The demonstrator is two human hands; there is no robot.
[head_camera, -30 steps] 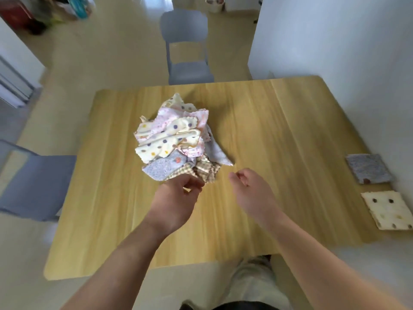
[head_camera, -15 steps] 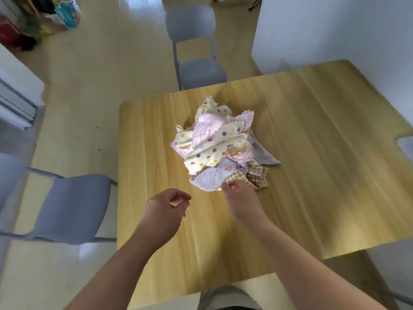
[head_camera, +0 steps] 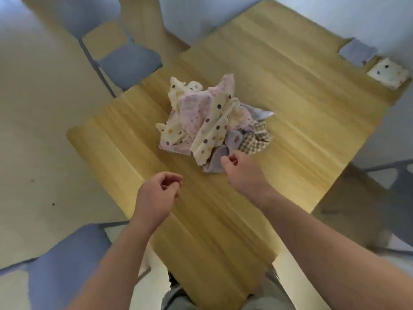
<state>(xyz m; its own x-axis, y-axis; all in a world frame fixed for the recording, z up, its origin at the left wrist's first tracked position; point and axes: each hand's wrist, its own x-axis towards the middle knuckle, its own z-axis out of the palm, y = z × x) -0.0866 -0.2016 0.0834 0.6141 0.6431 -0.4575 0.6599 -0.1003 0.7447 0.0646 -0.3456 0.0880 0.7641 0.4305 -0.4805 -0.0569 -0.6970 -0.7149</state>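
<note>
Pile of cloths (head_camera: 207, 121) sits mid-table, same spot on the table (head_camera: 290, 86) as half a second ago. What differs is the view: it has rolled, so the table now runs diagonally.

Right hand (head_camera: 244, 175) stays at the pile's near edge, as before. Its fingers are curled over the near corner of the lilac cloth (head_camera: 214, 164). Blur hides whether they actually pinch it, so I can't tell.

Left hand (head_camera: 156, 195) keeps the same pose: loosely clenched, thumb against fingertips, empty. It is above bare wood, left of the pile and apart from it.

Two folded squares are back in view at the far right corner, where only a sliver showed at the frame edge before. The grey-blue square (head_camera: 357, 50) and the cream dotted square (head_camera: 387, 72) lie just beside each other.

Prints only: dark and yellow dots on cream, pink speckle, and a brown checked cloth (head_camera: 254, 139) on the pile's right side. Motion smear is too heavy to resolve anything finer.

Hard to make out:
- Table edges look jagged and broken.
- The cream square is clipped by the right frame edge.
- Lower layers of the pile are buried under the dotted sheets.
- Far chair (head_camera: 129, 61) and near chair (head_camera: 67, 260) are smeared blue-grey shapes, the near one cut off at the bottom.
</note>
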